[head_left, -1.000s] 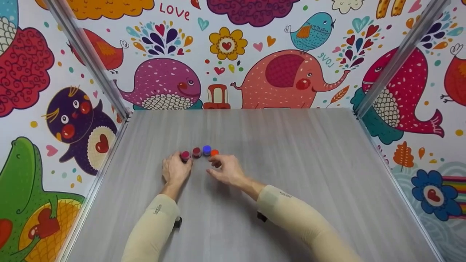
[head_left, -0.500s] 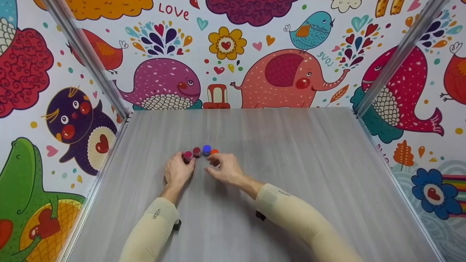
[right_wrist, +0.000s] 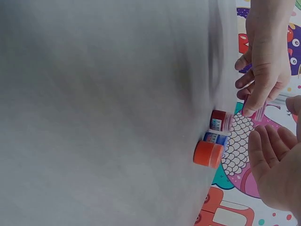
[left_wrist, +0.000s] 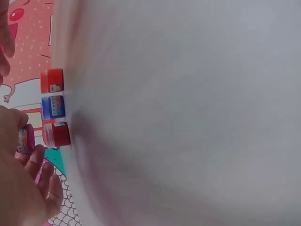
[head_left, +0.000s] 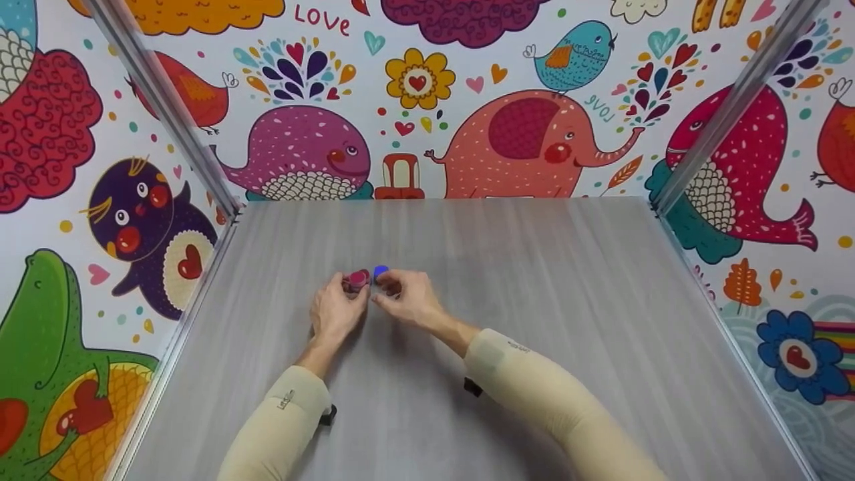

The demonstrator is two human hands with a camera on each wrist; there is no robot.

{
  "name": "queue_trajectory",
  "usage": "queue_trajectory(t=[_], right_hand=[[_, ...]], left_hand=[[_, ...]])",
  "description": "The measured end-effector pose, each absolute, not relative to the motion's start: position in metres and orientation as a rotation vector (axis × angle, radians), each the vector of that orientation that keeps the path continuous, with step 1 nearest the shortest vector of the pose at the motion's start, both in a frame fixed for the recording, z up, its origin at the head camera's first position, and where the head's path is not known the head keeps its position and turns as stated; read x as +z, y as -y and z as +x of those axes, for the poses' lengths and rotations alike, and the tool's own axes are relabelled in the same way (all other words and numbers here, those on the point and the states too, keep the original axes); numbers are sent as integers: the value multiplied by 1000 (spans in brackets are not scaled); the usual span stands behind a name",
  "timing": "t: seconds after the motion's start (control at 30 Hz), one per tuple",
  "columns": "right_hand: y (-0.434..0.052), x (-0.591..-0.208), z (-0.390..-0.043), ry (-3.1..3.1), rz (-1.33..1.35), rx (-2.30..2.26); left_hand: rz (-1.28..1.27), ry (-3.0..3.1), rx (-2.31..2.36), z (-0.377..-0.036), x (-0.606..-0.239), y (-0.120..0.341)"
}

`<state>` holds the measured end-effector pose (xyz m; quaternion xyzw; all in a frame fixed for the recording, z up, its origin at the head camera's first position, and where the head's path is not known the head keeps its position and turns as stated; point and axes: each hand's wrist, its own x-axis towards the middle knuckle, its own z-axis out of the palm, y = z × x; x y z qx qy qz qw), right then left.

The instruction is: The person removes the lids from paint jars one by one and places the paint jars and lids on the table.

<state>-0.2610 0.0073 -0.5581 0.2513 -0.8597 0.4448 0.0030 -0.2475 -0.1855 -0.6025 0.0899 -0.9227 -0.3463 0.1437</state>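
My left hand point(head_left: 337, 308) pinches a small pink paint jar point(head_left: 358, 278) between thumb and fingers. In the left wrist view that pink jar point(left_wrist: 26, 139) is raised off the table, close to the lid of the dark red paint jar point(left_wrist: 57, 134). The blue paint jar point(left_wrist: 53, 107) and orange paint jar point(left_wrist: 51, 81) stand upright beside it in a row. My right hand point(head_left: 413, 297) hovers by the blue jar point(head_left: 381, 271), hiding the orange one in the head view. In the right wrist view the right hand point(right_wrist: 275, 162) has extended fingers and holds nothing.
The jars stand on a grey wood-grain table point(head_left: 521, 267). Walls with printed cartoon animals point(head_left: 521, 147) rise at the back and both sides, with metal posts point(head_left: 701, 147) at the corners.
My left hand has lifted the pink jar and carried it right, so it now overlaps the dark red jar. The right hand has shifted slightly left and up, covering the orange jar.
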Motion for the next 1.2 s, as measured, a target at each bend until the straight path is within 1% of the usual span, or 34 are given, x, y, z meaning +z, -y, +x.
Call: queue_trajectory(t=[0.37,0.63,1.2], right_hand=[[-5,-554,-265,2658,799,1383],[-4,-555,-266,2710,762,1290],[-17,-553,-269,2726,752,1221]], left_hand=[[206,2628,-1046,-239,-603,176],[53,2580,-1048,-232,-605,168],[-96,2521,-1020,-226,-595,151]])
